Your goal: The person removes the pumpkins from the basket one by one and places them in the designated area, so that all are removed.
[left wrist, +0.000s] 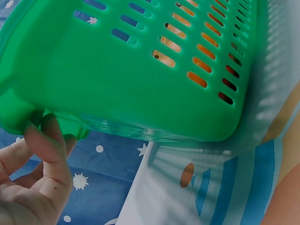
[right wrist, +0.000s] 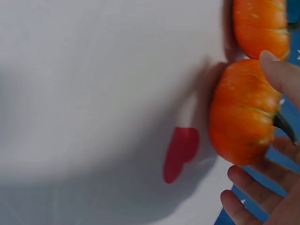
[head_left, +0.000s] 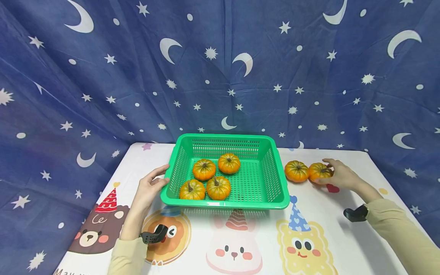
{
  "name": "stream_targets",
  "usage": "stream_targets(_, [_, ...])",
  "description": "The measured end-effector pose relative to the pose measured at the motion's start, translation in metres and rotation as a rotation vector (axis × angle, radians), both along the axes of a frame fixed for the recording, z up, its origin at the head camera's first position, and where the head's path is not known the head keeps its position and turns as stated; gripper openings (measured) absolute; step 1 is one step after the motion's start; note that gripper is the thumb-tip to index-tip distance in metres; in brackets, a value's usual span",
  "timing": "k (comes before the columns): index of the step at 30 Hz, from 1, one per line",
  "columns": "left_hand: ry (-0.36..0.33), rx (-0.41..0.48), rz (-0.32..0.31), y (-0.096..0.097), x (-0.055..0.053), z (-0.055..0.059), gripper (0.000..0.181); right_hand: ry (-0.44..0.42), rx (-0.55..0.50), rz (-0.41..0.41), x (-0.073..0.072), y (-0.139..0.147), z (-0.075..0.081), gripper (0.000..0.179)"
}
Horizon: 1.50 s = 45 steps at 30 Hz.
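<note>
A green plastic basket [head_left: 225, 204] stands on the table with several small orange pumpkins inside, one of them a pumpkin [head_left: 229, 163] towards the back. At its left rim, my left hand [head_left: 148, 187] holds on; the left wrist view shows bent fingers [left wrist: 51, 154] at the rim's corner. To the basket's right, two more pumpkins sit side by side. My right hand [head_left: 338, 175] grips the outer pumpkin [right wrist: 243, 112], thumb on one side and fingers round the other. Its neighbour, another pumpkin [head_left: 296, 171], sits close against it.
A white tablecloth [head_left: 268, 244] with cartoon animals and party hats covers the table. Behind it hangs a dark blue curtain [head_left: 206, 95] with moons and stars. Black wrist mounts sit at both sleeves, one mount [head_left: 355, 213] on the right.
</note>
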State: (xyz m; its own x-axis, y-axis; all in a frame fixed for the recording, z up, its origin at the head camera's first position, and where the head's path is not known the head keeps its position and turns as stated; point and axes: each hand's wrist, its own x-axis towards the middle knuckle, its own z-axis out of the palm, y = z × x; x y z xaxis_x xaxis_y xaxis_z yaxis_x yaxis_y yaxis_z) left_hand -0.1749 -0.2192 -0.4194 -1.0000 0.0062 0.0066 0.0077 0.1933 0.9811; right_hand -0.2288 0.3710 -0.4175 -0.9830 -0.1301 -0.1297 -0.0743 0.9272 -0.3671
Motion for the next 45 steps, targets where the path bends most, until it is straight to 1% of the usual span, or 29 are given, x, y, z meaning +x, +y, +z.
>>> stream_targets(6, [0.0, -0.001, 0.006, -0.001, 0.0, 0.0, 0.047, 0.023, -0.036, 0.019, 0.0, -0.003, 0.014, 0.081])
stream_targets(15, [-0.001, -0.001, 0.003, -0.002, -0.001, 0.0, 0.048, 0.075, -0.03, 0.077, -0.005, -0.016, 0.033, 0.069])
stream_targets(25, [-0.005, -0.003, 0.003, -0.002, -0.001, 0.0, 0.047, 0.131, -0.006, 0.177, -0.006, -0.052, 0.07, 0.063])
stream_targets(29, [-0.009, -0.003, 0.001, -0.002, -0.001, 0.0, 0.048, 0.159, 0.02, 0.213, -0.008, -0.067, 0.081, 0.061])
stream_targets(37, [-0.004, 0.003, -0.002, -0.001, 0.0, 0.0, 0.047, 0.148, 0.045, 0.245, -0.013, -0.096, 0.095, 0.062])
stream_targets(45, [-0.005, 0.005, -0.001, 0.0, 0.0, 0.0, 0.048, 0.146, 0.027, 0.29, -0.02, -0.124, 0.105, 0.06])
